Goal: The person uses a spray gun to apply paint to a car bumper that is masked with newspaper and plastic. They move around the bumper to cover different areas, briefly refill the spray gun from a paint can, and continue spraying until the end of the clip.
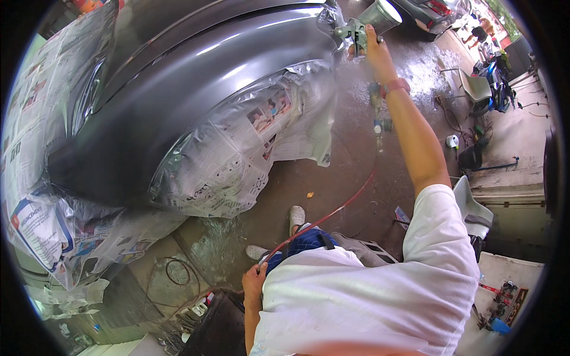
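Note:
My right hand [380, 59] is stretched out to the far right, its fingers wrapped round a paint spray gun [357, 37] with a silver cup [381, 16] on top. The gun is at the far end of a dark grey car fender [196, 89]; I cannot tell whether it is spraying. Below that hand hang blurred fittings [380, 124], and a red air hose [341, 207] curves from near them back toward my body. My left hand [254, 283] is closed on the hose beside my hip. Newspaper and plastic masking [237, 148] covers the wheel opening.
More newspaper [41, 101] masks the car on the left. A thin hose [178, 273] lies coiled on the floor at lower left, near a dark bin-like object [217, 323]. Chairs [475, 86] and tools stand along the right wall. Another car [424, 15] is at the back.

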A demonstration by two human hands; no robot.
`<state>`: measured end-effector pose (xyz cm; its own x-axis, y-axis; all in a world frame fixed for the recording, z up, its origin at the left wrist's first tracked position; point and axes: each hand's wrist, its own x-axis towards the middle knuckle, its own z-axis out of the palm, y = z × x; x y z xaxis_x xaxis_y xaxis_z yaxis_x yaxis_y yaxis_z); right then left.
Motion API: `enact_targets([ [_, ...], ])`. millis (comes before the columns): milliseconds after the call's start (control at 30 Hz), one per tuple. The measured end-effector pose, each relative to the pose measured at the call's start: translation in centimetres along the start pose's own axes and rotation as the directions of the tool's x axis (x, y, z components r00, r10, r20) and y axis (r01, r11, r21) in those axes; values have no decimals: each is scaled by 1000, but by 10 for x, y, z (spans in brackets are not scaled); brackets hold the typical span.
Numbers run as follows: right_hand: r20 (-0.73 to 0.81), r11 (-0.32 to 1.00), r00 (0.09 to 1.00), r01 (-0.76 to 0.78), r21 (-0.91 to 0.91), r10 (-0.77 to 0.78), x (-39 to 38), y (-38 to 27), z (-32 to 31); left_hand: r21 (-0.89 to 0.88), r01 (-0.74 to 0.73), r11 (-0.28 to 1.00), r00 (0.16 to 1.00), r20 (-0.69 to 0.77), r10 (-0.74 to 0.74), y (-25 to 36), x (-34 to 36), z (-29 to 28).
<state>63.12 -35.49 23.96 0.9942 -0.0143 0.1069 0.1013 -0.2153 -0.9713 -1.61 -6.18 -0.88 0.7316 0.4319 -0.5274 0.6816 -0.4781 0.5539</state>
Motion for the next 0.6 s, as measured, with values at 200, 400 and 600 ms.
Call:
enact_targets([
  [200,-157,989,985,-94,-117,75,52,41,-21,31,-28,999,996,-86,30,19,1,0],
  [400,-200,930,978,-128,-343,61,26,35,7,-60,67,996,987,-139,-75,-6,-11,-9],
  [600,-15,989,1000,-11,-149,9,-90,-29,84,-119,170,978,973,-134,-186,-93,-22,-19],
])
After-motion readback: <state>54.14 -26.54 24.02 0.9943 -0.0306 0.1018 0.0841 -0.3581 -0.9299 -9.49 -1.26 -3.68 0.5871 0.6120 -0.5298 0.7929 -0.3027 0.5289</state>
